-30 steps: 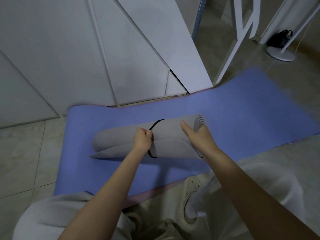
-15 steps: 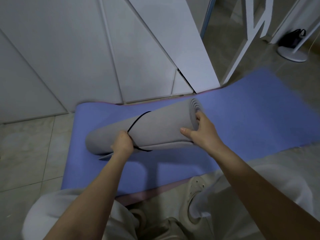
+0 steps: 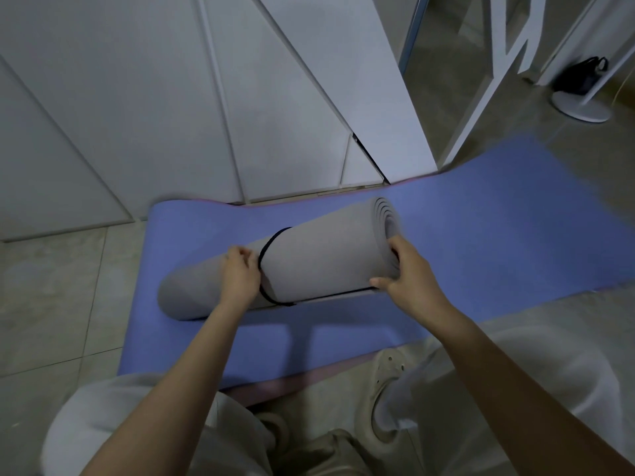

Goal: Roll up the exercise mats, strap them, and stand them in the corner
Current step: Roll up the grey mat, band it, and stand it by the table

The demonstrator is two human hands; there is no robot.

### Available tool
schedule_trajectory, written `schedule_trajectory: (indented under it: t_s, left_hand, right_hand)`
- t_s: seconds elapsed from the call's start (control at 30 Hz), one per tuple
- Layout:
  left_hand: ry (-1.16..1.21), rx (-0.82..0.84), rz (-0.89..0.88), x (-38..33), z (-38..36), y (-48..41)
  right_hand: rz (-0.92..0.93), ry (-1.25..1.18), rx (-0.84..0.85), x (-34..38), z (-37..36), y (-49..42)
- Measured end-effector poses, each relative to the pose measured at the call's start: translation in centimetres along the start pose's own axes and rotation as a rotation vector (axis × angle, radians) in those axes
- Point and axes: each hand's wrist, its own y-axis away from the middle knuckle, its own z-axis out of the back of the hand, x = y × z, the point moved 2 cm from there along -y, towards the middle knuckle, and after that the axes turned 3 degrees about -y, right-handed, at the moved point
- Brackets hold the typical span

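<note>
Grey roll (image 3: 319, 255) lies right in front of me, across my body, on the blue mat (image 3: 498, 218), which is flat on the floor (image 3: 51, 286). Long axis runs L-near to R-far, and the R end w/ its spiral face points away from me.

L hand (image 3: 240, 273) is curled over the roll approx mid-length, just L of the black strap (image 3: 271, 242) & touching it. Can't tell if it's pinching the strap itself. R hand (image 3: 409, 273) grips the R end, fingers hooked over the spiral face, thumb along the loose flap edge.

Only one loop shows, slightly L of centre. A dark line runs on along the flap toward my R hand: strap or shadow, can't tell. R half looks unbound, so imo the flap could spring there.

Roll is matte foam, smooth, thick layers, prob gives under grip. Strap is thin & cord-like. Blue mat has a pinkish edge & isn't rolled yet.
</note>
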Motion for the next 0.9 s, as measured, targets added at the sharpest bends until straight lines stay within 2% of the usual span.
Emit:
schedule_trajectory:
  t_s: [0.17, 0.33, 0.47, 0.53, 0.6, 0.67, 0.8, 0.9]
  left_hand:
    - [-0.085, 0.065, -0.116, -3.4, 0.4, -1.7]
    - [-0.195, 0.200, -0.064, -4.1, 0.6, -1.8]
    - [-0.291, 0.256, -0.020, -4.0, -0.5, -0.9]
    - [-0.244, 0.203, -0.005, -3.9, -1.3, -0.1]
    - [-0.189, 0.170, 0.015, -3.8, -1.7, 0.5]
    - [-0.146, 0.193, 0.039, -3.5, -2.1, 0.7]
    - [-0.106, 0.249, 0.044, -3.0, -1.9, 0.5]
    - [-0.093, 0.177, 0.036, -2.7, -0.2, 0.0]
  right_hand:
    - [0.137, 0.057, -0.024, -0.1, 0.4, 0.1]
    - [0.161, 0.096, -0.065, -1.5, 0.3, -0.1]
    - [0.039, 0.041, 0.116, -1.1, -0.3, 0.4]
    - [-0.096, -0.140, 0.187, -0.4, -0.1, 0.2]
    - [-0.266, -0.324, 0.140, 0.1, 0.4, -0.4]
    - [-0.398, -0.309, 0.058, -0.4, 0.6, -1.3]
    - [-0.388, -0.237, -0.045, -0.7, -0.4, -2.4]
    - [-0.303, -0.263, -0.071, -0.6, -0.7, -2.3]
